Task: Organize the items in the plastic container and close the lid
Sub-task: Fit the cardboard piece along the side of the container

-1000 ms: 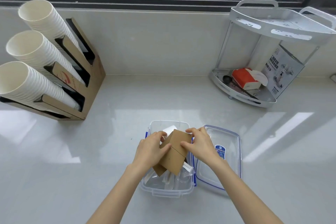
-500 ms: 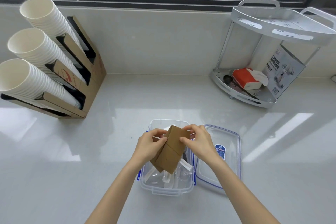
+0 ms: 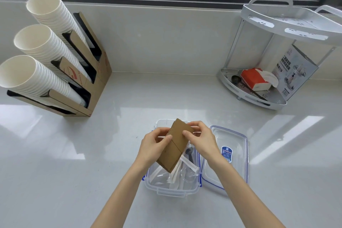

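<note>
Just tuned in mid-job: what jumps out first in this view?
Both hands, left hand and right hand, hold a brown cardboard piece tilted over the open clear plastic container at bottom centre. Its lid lies flat just right of it. Three stacks of white paper cups jut from a cardboard holder at far left.

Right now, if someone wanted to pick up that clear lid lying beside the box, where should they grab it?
Probably by the long right edge of the lid, coming from the right. It lies flat on the counter with its left edge close against the plastic container, where the right hand and left hand hold a brown cardboard piece. The right rim is free.
</note>
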Motion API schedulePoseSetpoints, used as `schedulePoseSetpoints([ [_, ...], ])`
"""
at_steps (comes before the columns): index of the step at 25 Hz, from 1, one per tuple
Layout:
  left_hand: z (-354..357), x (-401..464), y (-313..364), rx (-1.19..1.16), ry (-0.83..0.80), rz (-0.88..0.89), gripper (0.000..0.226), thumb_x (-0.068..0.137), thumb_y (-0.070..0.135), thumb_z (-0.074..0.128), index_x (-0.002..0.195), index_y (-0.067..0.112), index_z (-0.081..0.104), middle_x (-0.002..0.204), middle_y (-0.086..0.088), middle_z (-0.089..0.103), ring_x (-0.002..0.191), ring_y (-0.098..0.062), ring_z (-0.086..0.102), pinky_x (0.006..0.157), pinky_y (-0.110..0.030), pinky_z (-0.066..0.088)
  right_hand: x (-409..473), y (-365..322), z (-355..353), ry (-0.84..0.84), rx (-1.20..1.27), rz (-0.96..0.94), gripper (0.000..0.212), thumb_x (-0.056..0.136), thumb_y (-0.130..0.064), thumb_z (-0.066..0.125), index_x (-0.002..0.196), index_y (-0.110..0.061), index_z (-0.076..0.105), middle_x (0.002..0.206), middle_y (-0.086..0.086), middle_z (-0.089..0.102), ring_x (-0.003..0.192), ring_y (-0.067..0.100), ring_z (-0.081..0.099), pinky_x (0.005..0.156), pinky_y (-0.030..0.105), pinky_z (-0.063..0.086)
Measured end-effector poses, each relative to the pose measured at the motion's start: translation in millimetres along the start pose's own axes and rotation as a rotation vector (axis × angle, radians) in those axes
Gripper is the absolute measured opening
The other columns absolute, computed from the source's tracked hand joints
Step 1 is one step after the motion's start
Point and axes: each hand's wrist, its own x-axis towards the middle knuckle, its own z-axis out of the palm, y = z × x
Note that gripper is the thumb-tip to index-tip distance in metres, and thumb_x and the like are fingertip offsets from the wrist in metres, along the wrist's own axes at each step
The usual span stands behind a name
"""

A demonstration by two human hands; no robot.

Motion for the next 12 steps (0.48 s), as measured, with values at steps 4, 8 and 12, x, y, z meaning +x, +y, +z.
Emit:
schedulePoseSetpoints([
  [4,-4,2,2,-0.082,0.053,0.007,0.016,0.087,0.015,0.054,0.095,0.028,0.060,0.088,0.015,0.062,0.077,-0.001,0.058,0.053,-0.001,0.044,0,0,3,-0.102,0.070,0.080,0.027,0.086,-0.030,0.056,0.111,-0.024,0.046,0.094,-0.004,0.057,0.088,0.014,0.057,0.063,0.022,0.049],
  [8,-7,2,2,-0.098,0.079,0.018,0.019,0.088,0.012,0.053,0.097,0.027,0.058,0.090,0.015,0.061,0.078,0.000,0.056,0.054,-0.001,0.044,-3,2,12,-0.200,0.086,0.084,0.025,0.087,-0.020,0.056,0.111,-0.012,0.054,0.088,0.003,0.063,0.079,0.017,0.061,0.064,0.021,0.050],
  [12,-11,1,-2,-0.009,0.098,-0.003,0.028,0.087,0.013,0.054,0.114,0.020,0.056,0.107,0.001,0.062,0.088,-0.015,0.059,0.075,-0.023,0.048,-5,-2,16,-0.193,0.102,0.056,0.012,0.087,-0.015,0.056,0.098,-0.016,0.055,0.088,0.007,0.063,0.079,0.019,0.061,0.060,0.019,0.053],
])
